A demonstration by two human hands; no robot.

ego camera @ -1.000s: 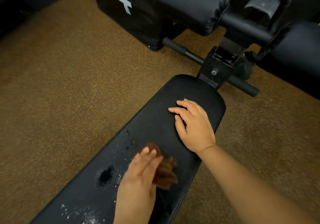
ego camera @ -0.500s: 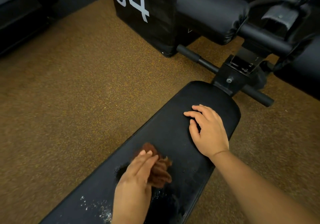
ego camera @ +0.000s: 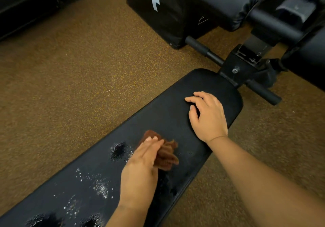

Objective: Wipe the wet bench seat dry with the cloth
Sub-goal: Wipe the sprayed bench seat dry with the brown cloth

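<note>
A long black padded bench seat point(ego camera: 168, 114) runs from the lower left to the upper right. Water droplets point(ego camera: 117, 150) and wet patches lie on its left and lower parts. A crumpled brown cloth point(ego camera: 167, 153) sits on the seat near the middle. My left hand point(ego camera: 142, 167) presses on the cloth with straight fingers laid over it. My right hand point(ego camera: 207, 116) rests on the dry far end of the seat, fingers loosely bent, holding nothing.
The bench's black metal frame with a crossbar point(ego camera: 246, 68) stands past the seat's far end. A black box marked with white numerals point(ego camera: 154, 7) and black roller pads point(ego camera: 219, 1) stand behind. Brown speckled floor point(ego camera: 70, 86) surrounds the bench.
My left hand has slid the cloth a little along the seat, and a wet patch to its left shows again. My right hand stays on the seat's far end. The camera has shifted.
</note>
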